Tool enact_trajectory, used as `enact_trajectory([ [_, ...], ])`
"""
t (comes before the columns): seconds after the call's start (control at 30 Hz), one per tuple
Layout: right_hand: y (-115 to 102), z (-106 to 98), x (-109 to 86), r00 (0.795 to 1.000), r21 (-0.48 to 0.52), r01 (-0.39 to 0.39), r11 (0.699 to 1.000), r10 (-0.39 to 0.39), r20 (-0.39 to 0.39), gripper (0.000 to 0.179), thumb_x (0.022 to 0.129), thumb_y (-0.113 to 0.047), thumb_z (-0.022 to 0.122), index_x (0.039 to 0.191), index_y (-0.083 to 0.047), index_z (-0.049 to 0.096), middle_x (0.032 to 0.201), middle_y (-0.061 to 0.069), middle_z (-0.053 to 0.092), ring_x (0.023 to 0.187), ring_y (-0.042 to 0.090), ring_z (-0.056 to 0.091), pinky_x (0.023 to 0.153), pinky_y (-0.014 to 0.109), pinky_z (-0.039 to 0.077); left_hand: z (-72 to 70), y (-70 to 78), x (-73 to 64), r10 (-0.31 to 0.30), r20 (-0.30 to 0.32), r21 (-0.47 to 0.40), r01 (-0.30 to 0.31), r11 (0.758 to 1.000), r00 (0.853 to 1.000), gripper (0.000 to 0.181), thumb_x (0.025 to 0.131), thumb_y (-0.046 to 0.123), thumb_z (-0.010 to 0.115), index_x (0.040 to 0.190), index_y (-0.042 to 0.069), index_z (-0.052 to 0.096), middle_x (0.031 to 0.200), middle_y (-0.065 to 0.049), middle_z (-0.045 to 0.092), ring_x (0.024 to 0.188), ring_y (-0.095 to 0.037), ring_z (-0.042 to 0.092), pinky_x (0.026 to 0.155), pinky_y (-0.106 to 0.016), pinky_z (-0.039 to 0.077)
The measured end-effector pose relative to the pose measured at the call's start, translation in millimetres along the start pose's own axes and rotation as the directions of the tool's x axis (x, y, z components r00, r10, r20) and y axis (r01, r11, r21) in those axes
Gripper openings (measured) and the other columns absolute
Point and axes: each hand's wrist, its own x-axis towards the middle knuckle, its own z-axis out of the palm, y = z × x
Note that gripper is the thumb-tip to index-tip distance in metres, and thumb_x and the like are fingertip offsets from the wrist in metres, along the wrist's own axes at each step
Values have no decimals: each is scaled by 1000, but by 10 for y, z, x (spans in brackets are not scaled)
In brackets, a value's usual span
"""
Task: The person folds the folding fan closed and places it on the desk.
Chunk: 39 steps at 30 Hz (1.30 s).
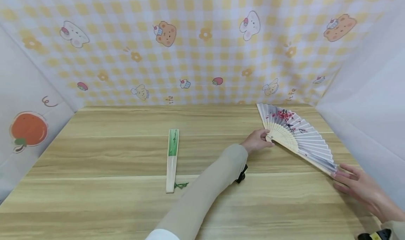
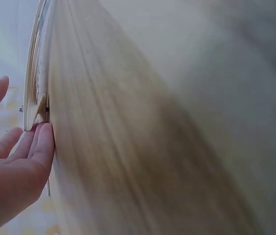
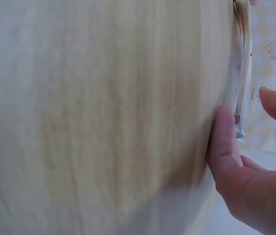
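Note:
A white folding fan (image 1: 311, 141) with pink blossoms lies spread out at the right back of the table. My left hand (image 1: 255, 141) is at its pivot end; in the left wrist view the fingers (image 2: 43, 142) reach the end of the sticks while the thumb stands apart. At the outer tip of the fan's near edge is my right hand (image 1: 360, 186), fingers extended. The right wrist view shows its fingertips (image 3: 223, 117) low against the table beside the fan's edge (image 3: 243, 73), thumb raised away from it.
A folded green fan (image 1: 172, 160) with a green tassel (image 1: 181, 185) lies left of my left forearm on the wooden table (image 1: 104, 162). Behind the table hangs a yellow checked cloth (image 1: 202, 57), and white panels (image 1: 367, 92) stand at both sides.

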Motion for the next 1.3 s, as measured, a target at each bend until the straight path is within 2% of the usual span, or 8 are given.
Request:
enact_trajectory([
  [0.07, -1, -5, 15, 1000, 4, -19, 1000, 19, 2, 85, 90, -16, 53, 130, 14, -16, 129, 43, 0, 77, -11, 49, 77, 26, 50, 0, -7, 6, -5, -13, 1, 5, 1000, 1000, 55, 80, 11, 66, 130, 9, 44, 126, -8, 49, 112, -17, 47, 89, -22, 41],
  [0.13, -11, -13, 32, 999, -7, -46, 999, 46, -2, 86, 89, -17, 55, 130, 15, -13, 120, 40, 23, 76, -11, 50, 78, 25, 50, 1, -11, 13, -4, -28, 2, 4, 1000, 1000, 53, 79, 10, 67, 128, 8, 46, 121, -8, 52, 110, -16, 48, 87, -21, 42],
  [0.2, -11, -22, 42, 999, -3, -51, 999, 51, -1, 85, 88, -16, 56, 130, 16, -10, 106, 22, 45, 77, -9, 50, 78, 25, 50, 2, -17, 23, -6, -37, 8, 6, 1000, 999, 51, 78, 8, 67, 126, 6, 48, 117, -7, 54, 107, -16, 50, 85, -20, 43],
  [0.3, 4, -33, 38, 999, 43, -36, 998, 36, 16, 83, 88, -12, 56, 129, 18, -10, 91, -9, 50, 77, -7, 53, 76, 25, 50, 7, -32, 36, -10, -52, 9, 10, 1000, 999, 47, 77, 6, 68, 122, 5, 52, 110, -7, 58, 101, -15, 53, 81, -20, 44],
  [0.4, 23, -28, 30, 999, 132, -17, 991, 12, 37, 81, 88, -7, 54, 128, 17, -12, 86, -17, 51, 78, -5, 55, 75, 23, 50, 6, -49, 48, -17, -60, 1, 17, 1000, 998, 44, 76, 5, 68, 118, 6, 55, 107, -7, 59, 99, -15, 53, 80, -19, 44],
  [0.53, 32, -18, 28, 999, 173, -24, 985, 19, 32, 83, 87, -5, 55, 129, 16, -13, 84, -18, 52, 77, -3, 56, 74, 23, 51, 5, -62, 55, -18, -71, -17, 17, 1000, 997, 40, 75, 3, 69, 113, 5, 58, 102, -5, 60, 97, -14, 53, 80, -19, 44],
  [0.77, 13, -14, 27, 999, 92, -50, 994, 51, -6, 86, 86, -11, 58, 130, 16, -11, 87, -6, 52, 76, -2, 55, 75, 24, 51, 3, -77, 55, -30, -105, -2, 30, 1000, 994, 30, 73, 1, 70, 102, 5, 63, 86, -2, 58, 82, -12, 54, 70, -18, 46],
  [1.3, 92, -26, 18, 999, 178, 10, 984, -17, 36, 83, 87, -5, 55, 129, 16, -14, 84, -13, 54, 79, 0, 57, 73, 23, 51, -11, -67, 6, -40, -131, 39, 45, 998, 991, 22, 71, 0, 71, 91, 5, 64, 78, 1, 56, 72, -9, 50, 63, -18, 43],
])
